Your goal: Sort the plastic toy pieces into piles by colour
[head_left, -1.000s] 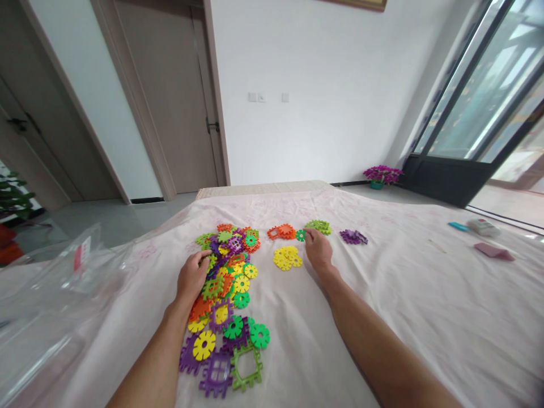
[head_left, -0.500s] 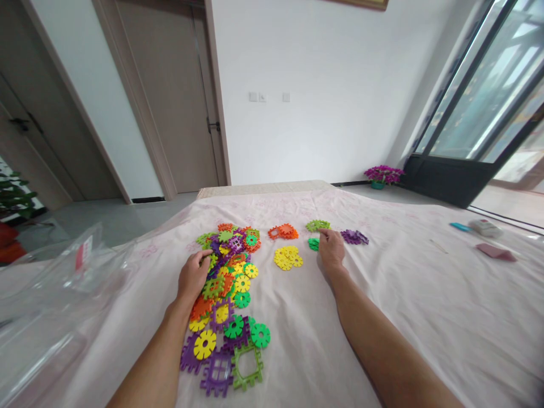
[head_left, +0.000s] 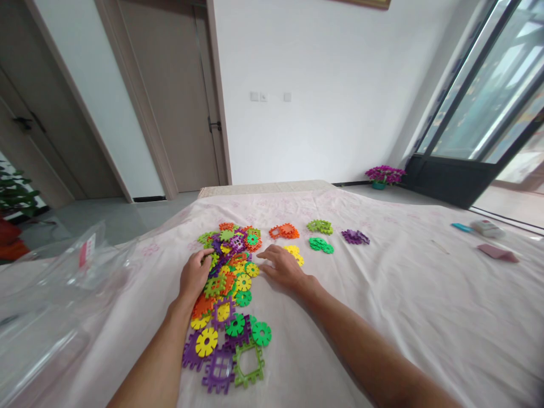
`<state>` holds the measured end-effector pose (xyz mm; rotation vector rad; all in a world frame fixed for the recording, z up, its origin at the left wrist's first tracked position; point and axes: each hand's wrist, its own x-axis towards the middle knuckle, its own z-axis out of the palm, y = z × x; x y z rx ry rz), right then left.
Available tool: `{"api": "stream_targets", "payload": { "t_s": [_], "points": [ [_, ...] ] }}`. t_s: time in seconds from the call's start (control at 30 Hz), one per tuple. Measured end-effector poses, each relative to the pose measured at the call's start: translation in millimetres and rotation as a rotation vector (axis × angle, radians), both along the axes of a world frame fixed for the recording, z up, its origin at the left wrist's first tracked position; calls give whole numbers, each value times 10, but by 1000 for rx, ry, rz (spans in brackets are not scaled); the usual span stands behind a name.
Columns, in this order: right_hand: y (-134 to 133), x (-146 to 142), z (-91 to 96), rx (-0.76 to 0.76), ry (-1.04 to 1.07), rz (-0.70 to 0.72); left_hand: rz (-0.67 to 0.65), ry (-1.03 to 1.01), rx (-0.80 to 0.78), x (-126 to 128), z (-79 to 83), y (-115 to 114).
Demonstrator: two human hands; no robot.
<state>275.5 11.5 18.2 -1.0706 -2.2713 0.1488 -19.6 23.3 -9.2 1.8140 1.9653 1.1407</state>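
Note:
A mixed heap of plastic interlocking pieces, toothed squares and notched discs in several colours, stretches down the cloth before me. My left hand rests against the heap's left edge, fingers curled together beside a light green piece; its fingertips are partly hidden. Over the cloth just right of the heap, my right hand has thumb and fingers apart with nothing between them. It partly covers a small pile of yellow discs. Green discs, orange pieces, light green pieces and purple pieces lie in separate piles.
Clear plastic packaging lies at the left on the pale patterned cloth. To the far right are a pink folded item, a blue item and a whitish box-like object. Potted purple flowers stand beyond.
My right hand has moved left from the green discs to beside the mixed heap, and its fingers have spread. The green pile is now uncovered. My left hand has stayed in place.

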Motion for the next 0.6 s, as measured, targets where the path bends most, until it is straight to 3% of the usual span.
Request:
{"api": "stream_targets", "payload": {
  "t_s": [0.17,0.43,0.6],
  "points": [
    [-105,-138,29,9,-171,100,-8,-17,14,8,2,0],
    [-112,-105,35,54,-186,142,1,11,7,1,-10,11],
    [-83,-71,35,56,-164,63,4,14,5,0,-9,0]
  ]
}}
